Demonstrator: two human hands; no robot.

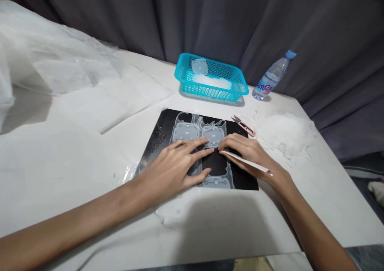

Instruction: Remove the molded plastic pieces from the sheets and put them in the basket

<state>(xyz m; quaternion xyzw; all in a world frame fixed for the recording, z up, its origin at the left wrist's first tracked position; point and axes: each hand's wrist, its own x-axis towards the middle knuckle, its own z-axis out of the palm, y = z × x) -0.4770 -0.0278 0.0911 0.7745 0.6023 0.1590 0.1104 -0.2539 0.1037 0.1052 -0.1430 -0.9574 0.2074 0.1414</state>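
A translucent molded sheet (183, 131) with rounded grey-white panels lies on a black mat (245, 175). My left hand (180, 159) rests flat on this sheet, its fingers spread and pointing right. Just to the right, my right hand (246, 151) is closed around a slim white-handled tool (246, 161), pen-like in shape. The tool's working tip is hidden at my fingertips, by the edge of a grey panel. An opening in the sheet below both hands shows the black mat. Thin cut strips curl along the sheet's top edge.
Pink-handled thread snips (244, 126) lie at the mat's upper right corner. Behind stands a turquoise basket (210, 89) with translucent pieces inside. A water bottle (271, 79) stands beside it. Clear scraps (285, 135) are heaped at right; plastic sheeting (60, 63) covers the left.
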